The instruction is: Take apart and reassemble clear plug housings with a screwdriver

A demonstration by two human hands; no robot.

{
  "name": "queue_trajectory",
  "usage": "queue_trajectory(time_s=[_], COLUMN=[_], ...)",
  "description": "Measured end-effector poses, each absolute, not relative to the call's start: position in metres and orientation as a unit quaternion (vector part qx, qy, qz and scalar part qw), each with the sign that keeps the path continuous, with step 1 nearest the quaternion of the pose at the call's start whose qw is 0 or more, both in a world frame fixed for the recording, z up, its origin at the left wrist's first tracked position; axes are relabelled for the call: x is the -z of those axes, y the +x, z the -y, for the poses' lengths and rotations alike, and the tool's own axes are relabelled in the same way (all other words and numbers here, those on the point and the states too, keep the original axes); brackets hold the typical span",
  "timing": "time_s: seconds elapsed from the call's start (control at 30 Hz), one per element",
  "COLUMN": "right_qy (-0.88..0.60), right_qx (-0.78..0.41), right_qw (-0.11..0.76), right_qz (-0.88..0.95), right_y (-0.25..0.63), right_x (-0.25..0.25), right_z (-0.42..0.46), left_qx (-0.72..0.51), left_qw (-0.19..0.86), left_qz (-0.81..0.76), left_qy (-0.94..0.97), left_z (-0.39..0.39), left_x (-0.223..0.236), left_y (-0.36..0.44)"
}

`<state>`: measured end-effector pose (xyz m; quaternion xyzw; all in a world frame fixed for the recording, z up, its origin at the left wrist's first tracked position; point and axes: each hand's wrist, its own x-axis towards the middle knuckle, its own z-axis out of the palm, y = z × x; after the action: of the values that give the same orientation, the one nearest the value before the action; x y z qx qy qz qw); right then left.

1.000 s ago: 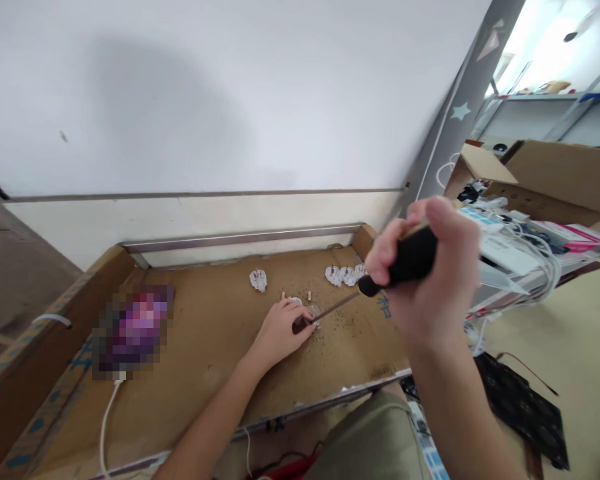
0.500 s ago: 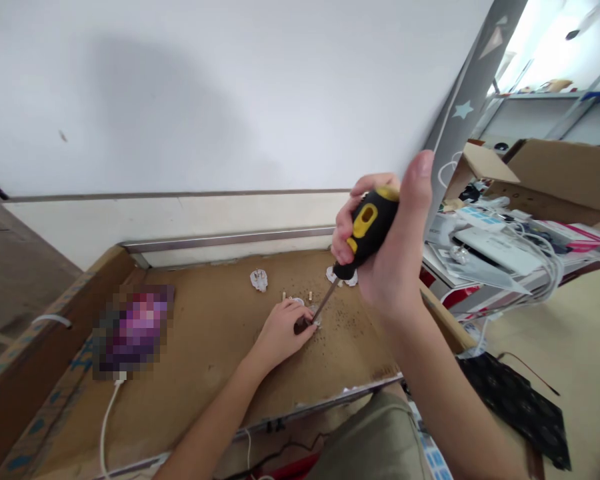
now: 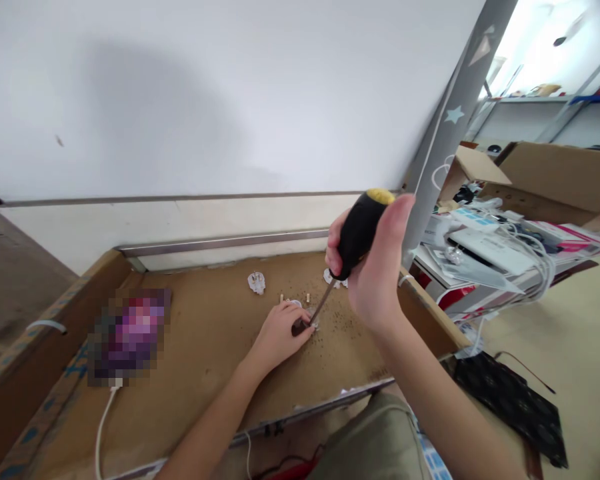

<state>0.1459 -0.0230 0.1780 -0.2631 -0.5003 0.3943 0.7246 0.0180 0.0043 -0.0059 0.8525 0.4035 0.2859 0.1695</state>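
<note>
Okay, left to right: a pixelated purple item (image 3: 135,332) sits just inside your desk's (image 3: 200,373) left edge, white cable (image 3: 100,427) running off toward the near left corner. Then one pale plug piece (image 3: 257,283), alone by the far edge. Your left hand (image 3: 280,333) rests mid-desk, thumb and fingertips at a small clear piece (image 3: 315,326); it's mostly hidden, so can't tell if you're pinching it or just pressing. Two small tan pegs (image 3: 308,298) just beyond those fingers. Your screwdriver (image 3: 349,257) slants down-left, tip at the clear piece beside your thumb. Dark specks (image 3: 343,323) scattered around there. More plug pieces (image 3: 329,276) near the far edge, partly behind your right hand (image 3: 375,287), which is clamped round the black-and-yellow handle, thumb up. Past the right edge: coiled white cables (image 3: 543,270).
</note>
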Motion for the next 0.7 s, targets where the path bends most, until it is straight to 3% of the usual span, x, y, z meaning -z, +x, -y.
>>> queue_trajectory(time_s=[0.7], right_qy=[-0.309], right_qx=[-0.329], right_qw=[0.789], right_qz=[0.417], right_y=[0.159], right_x=[-0.185], right_z=[0.035], left_qx=[-0.279], left_qw=[0.17], left_qz=[-0.406], left_qy=[0.854], left_z=[-0.004], left_x=[0.004], left_y=[0.017])
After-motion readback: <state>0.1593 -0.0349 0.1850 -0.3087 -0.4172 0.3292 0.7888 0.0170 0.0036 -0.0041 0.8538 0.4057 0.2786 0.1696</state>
